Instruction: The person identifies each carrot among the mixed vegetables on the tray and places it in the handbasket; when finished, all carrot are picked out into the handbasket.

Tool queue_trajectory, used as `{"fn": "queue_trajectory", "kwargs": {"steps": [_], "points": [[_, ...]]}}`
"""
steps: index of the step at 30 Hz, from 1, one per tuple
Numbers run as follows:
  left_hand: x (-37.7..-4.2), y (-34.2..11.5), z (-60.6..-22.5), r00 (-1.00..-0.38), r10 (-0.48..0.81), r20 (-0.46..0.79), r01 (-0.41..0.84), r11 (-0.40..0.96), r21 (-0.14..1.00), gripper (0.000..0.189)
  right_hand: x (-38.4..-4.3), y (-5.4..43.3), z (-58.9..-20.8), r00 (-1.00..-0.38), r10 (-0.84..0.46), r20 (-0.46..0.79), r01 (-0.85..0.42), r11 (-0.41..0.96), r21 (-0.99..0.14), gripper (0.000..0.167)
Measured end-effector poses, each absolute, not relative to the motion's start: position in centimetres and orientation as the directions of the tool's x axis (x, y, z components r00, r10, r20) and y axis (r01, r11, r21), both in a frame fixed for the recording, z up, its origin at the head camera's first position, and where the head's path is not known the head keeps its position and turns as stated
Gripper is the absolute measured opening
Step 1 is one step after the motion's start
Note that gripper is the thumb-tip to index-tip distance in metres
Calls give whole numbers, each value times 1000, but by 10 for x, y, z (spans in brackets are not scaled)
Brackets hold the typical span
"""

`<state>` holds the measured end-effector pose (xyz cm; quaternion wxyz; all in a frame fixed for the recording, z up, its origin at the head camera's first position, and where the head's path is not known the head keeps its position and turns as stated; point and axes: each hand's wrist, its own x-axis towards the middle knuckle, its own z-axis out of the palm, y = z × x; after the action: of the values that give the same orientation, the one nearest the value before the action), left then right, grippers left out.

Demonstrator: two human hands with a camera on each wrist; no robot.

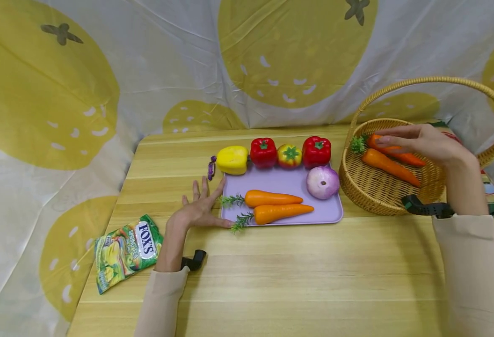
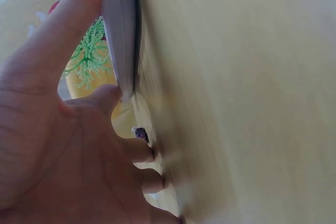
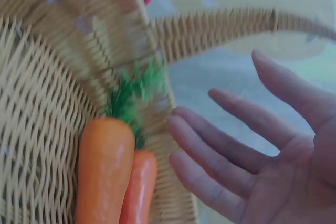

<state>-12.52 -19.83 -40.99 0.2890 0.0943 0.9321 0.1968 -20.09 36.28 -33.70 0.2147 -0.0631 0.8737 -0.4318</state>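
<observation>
My left hand [image 1: 196, 210] spreads its fingers at the left end of a lilac tray [image 1: 272, 182]; in the left wrist view its thumb and index finger touch the tray's rim. On the tray lie two carrots [image 1: 274, 198] with green tops, beside a purple onion [image 1: 323, 182]. Over a wicker basket [image 1: 352, 189] hovers my right hand [image 1: 436, 142], its fingers extended and holding nothing. Two more carrots [image 3: 105, 171] lie side by side in the basket. The right wrist view shows a gap between them and the fingers.
Along the tray's back edge sit a yellow pepper [image 1: 232, 160], two red peppers [image 1: 264, 153] and a red-yellow tomato-like vegetable [image 1: 289, 156]. A purple-wrapped candy [image 1: 211, 169] lies left of them. A green FOX'S bag [image 1: 129, 250] is at the left. The basket's tall handle [image 1: 432, 80] arches upward.
</observation>
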Motion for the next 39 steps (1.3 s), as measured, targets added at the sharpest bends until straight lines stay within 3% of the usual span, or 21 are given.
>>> {"fn": "queue_trajectory", "kwargs": {"steps": [11,16,26,33,39], "points": [[-128,-199,-417,-815,282,-506,65,913,404,132,-170,302,-322,-911,-406,-71,-149,486,-861,36],[-125,-198,-410,-815,293,-501,61,902,428,131,-165,259,-327,-886,-457,-73,-158,447,-880,32],[-128,-202,-422,-827,277,-489,51,903,426,134,-169,180,-357,-760,-640,-111,-174,365,-915,38],[-126,-201,-417,-824,293,-485,62,897,438,135,-170,140,-375,-666,-743,-69,-285,339,-897,43],[-125,-199,-411,-819,290,-495,70,907,415,131,-174,115,-388,-610,-784,-116,-220,308,-925,48]]}}
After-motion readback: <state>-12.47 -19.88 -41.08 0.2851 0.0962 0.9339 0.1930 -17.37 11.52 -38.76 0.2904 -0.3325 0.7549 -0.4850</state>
